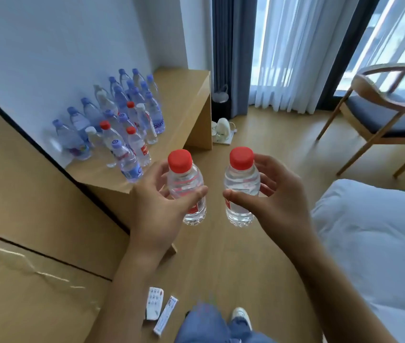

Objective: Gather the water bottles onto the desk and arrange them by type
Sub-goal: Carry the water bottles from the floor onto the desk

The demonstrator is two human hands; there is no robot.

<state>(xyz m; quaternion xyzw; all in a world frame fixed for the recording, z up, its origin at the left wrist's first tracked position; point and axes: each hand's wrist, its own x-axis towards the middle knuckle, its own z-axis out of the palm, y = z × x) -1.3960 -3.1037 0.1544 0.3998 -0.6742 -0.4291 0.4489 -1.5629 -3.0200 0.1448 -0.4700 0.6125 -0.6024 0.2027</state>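
Hands: left hand (158, 199) and right hand (274, 194) each pinch a small clear red-capped plastic bottle (186, 191), (242, 189); setting them down could topple the crowded bottles (122, 120) on the wooden desk (186, 105).

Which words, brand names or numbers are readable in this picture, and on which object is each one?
None can be read for certain.
Red labels on the two red-capped bottles, in the left hand and the right hand: blurred.
Labels on the bottles standing on the desk: print visible, too blurred.
Two white packets on the floor: markings too small.
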